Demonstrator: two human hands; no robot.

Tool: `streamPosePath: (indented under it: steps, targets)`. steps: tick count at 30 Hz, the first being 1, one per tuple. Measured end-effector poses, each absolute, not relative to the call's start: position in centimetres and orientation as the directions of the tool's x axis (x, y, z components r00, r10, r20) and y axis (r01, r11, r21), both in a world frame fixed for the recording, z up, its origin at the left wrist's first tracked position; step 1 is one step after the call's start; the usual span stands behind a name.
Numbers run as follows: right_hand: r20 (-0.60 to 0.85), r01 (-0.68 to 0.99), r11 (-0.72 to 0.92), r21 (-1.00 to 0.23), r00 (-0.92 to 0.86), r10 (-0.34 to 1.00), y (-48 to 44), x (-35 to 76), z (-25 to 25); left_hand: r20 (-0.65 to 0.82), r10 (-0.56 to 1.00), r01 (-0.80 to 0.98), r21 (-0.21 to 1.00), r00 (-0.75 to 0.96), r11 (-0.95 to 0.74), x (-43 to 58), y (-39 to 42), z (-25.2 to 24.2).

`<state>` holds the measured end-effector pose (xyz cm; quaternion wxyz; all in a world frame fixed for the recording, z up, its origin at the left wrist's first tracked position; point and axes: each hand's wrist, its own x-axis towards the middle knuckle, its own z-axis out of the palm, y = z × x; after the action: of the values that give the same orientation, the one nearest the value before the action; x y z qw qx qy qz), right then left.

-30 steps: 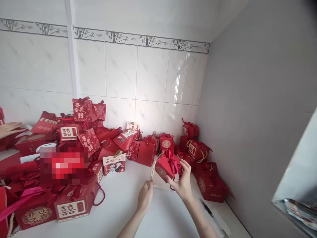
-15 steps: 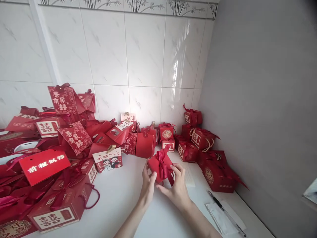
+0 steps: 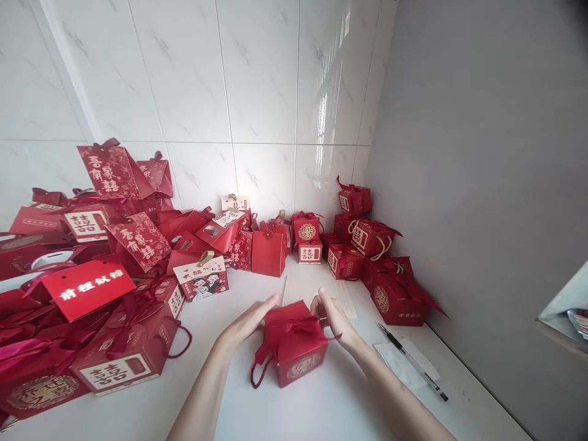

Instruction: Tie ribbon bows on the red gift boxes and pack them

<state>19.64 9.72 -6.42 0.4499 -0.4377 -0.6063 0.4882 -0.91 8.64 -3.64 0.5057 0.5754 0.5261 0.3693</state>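
A red gift box (image 3: 298,349) with a dark red ribbon bow on top sits on the white table in front of me. A red cord handle (image 3: 261,375) hangs at its left side, and a blurred gold round emblem marks its front. My left hand (image 3: 248,321) lies along the box's left rear side, fingers stretched out, not wrapped round it. At the right rear corner is my right hand (image 3: 337,320), fingers apart and slightly bent; whether it touches the box or ribbon I cannot tell.
Red gift boxes (image 3: 138,242) pile up on the left. More boxes (image 3: 309,231) line the tiled wall, and others (image 3: 399,299) stand by the grey wall. A pen (image 3: 411,360) lies over a white packet (image 3: 399,365) at right. Pale paper (image 3: 340,299) lies behind my right hand.
The gift box went from being held tilted between both hands to sitting lower and nearer on the table, turned round. My hands have spread apart. The camera view has tipped down.
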Motion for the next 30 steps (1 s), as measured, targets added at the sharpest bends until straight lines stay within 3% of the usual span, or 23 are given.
streamPosePath:
  steps: [2,5,9,12,20,30]
  targets:
    - [0.020,0.131,0.056,-0.990,-0.265,0.964,9.8,19.7,-6.3,0.001,0.998,0.261,0.965,-0.063,0.015,-1.1,9.2,-3.7]
    - [-0.119,0.225,-0.034,-0.974,-0.377,0.918,9.6,20.8,-5.3,0.009,0.984,0.260,0.965,-0.177,0.037,-1.8,9.3,-3.0]
    - [-0.315,0.399,-0.078,-0.914,-0.576,0.755,8.3,23.3,-2.9,-0.227,0.971,0.364,0.912,0.072,0.187,-2.8,7.7,-1.4]
    - [-0.347,0.434,-0.054,-0.899,-0.633,0.692,7.1,24.4,-1.3,-0.342,0.910,0.470,0.859,0.235,0.202,-3.1,6.3,-0.7]
    - [-0.473,0.511,-0.051,-0.858,-0.747,0.467,5.7,23.6,-0.2,-0.340,0.865,0.616,0.787,0.369,0.046,-4.0,6.2,-1.0]
    - [-0.335,0.339,-0.070,-0.938,-0.836,0.435,5.7,22.7,-0.9,-0.236,0.830,0.306,0.948,0.506,0.083,-3.2,6.0,-0.4]
